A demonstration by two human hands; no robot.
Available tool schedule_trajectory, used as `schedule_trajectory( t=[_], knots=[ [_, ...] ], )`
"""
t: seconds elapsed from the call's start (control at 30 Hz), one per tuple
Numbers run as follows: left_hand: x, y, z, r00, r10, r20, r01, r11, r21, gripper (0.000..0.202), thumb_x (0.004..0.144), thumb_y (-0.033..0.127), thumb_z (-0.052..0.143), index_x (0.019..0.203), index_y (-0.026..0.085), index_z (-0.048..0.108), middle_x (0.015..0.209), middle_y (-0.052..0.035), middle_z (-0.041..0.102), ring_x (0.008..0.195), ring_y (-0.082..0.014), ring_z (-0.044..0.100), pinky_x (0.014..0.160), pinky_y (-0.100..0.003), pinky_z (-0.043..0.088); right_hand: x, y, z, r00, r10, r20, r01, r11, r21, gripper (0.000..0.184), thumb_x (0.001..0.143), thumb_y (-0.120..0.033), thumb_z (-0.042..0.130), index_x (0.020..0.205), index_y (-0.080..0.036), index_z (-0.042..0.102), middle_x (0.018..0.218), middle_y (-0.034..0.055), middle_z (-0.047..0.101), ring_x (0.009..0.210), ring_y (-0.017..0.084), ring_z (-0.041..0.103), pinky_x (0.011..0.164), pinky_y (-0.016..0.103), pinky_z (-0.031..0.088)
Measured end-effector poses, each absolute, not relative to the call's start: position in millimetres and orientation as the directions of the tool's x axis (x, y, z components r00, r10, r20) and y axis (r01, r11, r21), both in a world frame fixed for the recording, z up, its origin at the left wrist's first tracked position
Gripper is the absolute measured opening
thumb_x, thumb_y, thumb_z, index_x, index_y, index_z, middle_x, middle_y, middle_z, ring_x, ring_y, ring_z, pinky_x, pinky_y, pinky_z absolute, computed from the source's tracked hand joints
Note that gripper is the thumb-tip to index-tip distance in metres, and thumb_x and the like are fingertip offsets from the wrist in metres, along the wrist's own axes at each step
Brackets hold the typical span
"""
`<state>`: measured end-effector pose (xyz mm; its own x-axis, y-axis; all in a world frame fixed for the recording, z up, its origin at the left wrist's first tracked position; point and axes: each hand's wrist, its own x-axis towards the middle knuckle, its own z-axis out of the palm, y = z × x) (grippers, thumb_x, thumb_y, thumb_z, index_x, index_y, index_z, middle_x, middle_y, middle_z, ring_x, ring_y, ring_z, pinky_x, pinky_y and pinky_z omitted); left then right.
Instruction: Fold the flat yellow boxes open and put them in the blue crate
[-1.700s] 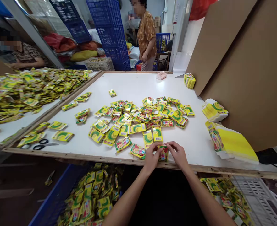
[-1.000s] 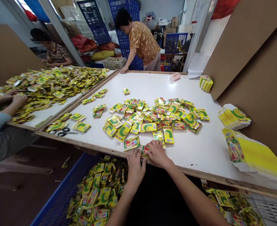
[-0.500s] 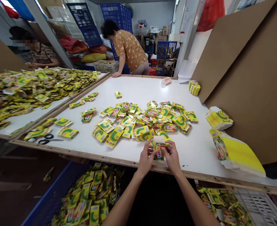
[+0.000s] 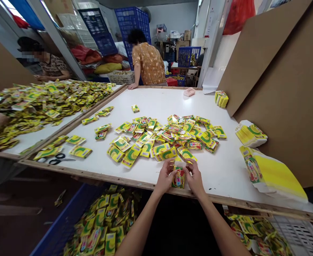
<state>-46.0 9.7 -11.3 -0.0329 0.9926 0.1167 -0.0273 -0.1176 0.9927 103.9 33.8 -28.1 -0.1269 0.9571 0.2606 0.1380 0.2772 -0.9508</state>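
Observation:
My left hand and my right hand together pinch a small yellow, green and red carton, held upright over the near edge of the white table. Its top flap is white and stands open. Just beyond my fingers spreads a loose heap of flat yellow-green cartons. A stack of flat yellow cartons lies to the right of my hands.
A blue crate full of cartons stands below the table edge at left; a white crate sits below at right. Black scissors lie near the left corner. Cardboard sheets lean on the right. Other people work at the far end and the left table.
My hands dropped to the table edge by the crate, then picked up a carton and now hold it slightly lower and more closed than half a second ago. The far person has bent over the table.

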Motion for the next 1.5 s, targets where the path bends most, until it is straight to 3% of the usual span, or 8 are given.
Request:
schedule_trajectory(
  t=[0.07,0.2,0.43,0.7,0.87,1.2,1.5],
  knots=[
    [-46.3,9.9,-11.7,-0.03,0.992,0.121,-0.036,-0.122,0.992,0.038,0.079,0.029,0.065,0.115,0.02,0.057,0.104,-0.0082,0.064,0.095,-0.021,0.062,0.087,-0.036,0.051,104.4,33.7,-29.0,-0.139,0.953,0.267,0.135,0.286,-0.949,0.029,0.089,-0.035,0.051,0.112,-0.021,0.061,0.093,0.0051,0.07,0.085,0.02,0.064,0.079,0.034,0.05],
    [-48.3,9.7,-12.6,-0.059,0.99,0.129,-0.01,-0.129,0.992,0.022,0.078,0.032,0.066,0.094,0.016,0.067,0.095,-0.0077,0.064,0.091,-0.0209,0.061,0.084,-0.034,0.05,105.2,33.1,-29.2,-0.17,0.936,0.307,0.157,0.333,-0.93,0.021,0.086,-0.038,0.056,0.09,-0.022,0.07,0.097,0.0061,0.071,0.095,0.022,0.063,0.085,0.037,0.049],
    [-41.1,12.3,-13.4,-0.171,0.976,0.137,0.05,-0.131,0.99,0.02,0.076,0.032,0.067,0.088,0.016,0.069,0.081,-0.0038,0.063,0.074,-0.0159,0.057,0.07,-0.027,0.047,99.6,30.1,-26.7,-0.103,0.959,0.264,0.21,0.28,-0.937,0.027,0.084,-0.042,0.058,0.094,-0.02,0.069,0.089,0.0056,0.072,0.074,0.018,0.062,0.066,0.03,0.049],
    [-35.7,17.4,-10.9,-0.24,0.966,0.097,0.042,-0.09,0.995,0.019,0.075,0.033,0.066,0.083,0.015,0.069,0.065,0.0006,0.058,0.056,-0.0111,0.047,0.056,-0.023,0.039,94.8,36.7,-22.8,-0.069,0.977,0.201,0.165,0.21,-0.964,0.029,0.084,-0.046,0.057,0.085,-0.018,0.066,0.075,0.0038,0.069,0.064,0.016,0.058,0.057,0.027,0.044],
    [-37.0,17.5,-11.1,-0.205,0.977,0.053,0.004,-0.054,0.999,0.024,0.075,0.037,0.067,0.085,0.015,0.067,0.062,0.001,0.057,0.057,-0.0126,0.05,0.057,-0.024,0.04,97.3,36.1,-23.3,-0.08,0.972,0.222,0.152,0.232,-0.961,0.032,0.085,-0.049,0.056,0.083,-0.018,0.065,0.072,0.0028,0.068,0.059,0.015,0.054,0.055,0.026,0.043],
    [-33.5,25.2,-13.1,-0.221,0.974,0.051,0.025,-0.046,0.999,0.008,0.074,0.021,0.061,0.08,0.016,0.063,0.068,0.0015,0.059,0.059,-0.0118,0.049,0.058,-0.022,0.038,93.9,46.2,-24.7,-0.083,0.979,0.184,0.099,0.192,-0.976,0.031,0.082,-0.049,0.06,0.077,-0.019,0.062,0.068,0.0019,0.065,0.06,0.016,0.056,0.057,0.027,0.046],
    [-46.1,16.8,-12.4,-0.077,0.997,0.024,0.015,-0.023,1.0,0.026,0.074,0.039,0.069,0.083,0.014,0.07,0.075,-0.0054,0.069,0.069,-0.0182,0.061,0.066,-0.029,0.048,101.9,32.9,-31.0,-0.185,0.964,0.188,0.068,0.204,-0.977,0.023,0.085,-0.041,0.059,0.09,-0.02,0.067,0.083,0.0042,0.07,0.072,0.019,0.063,0.063,0.029,0.049]
  ],
)
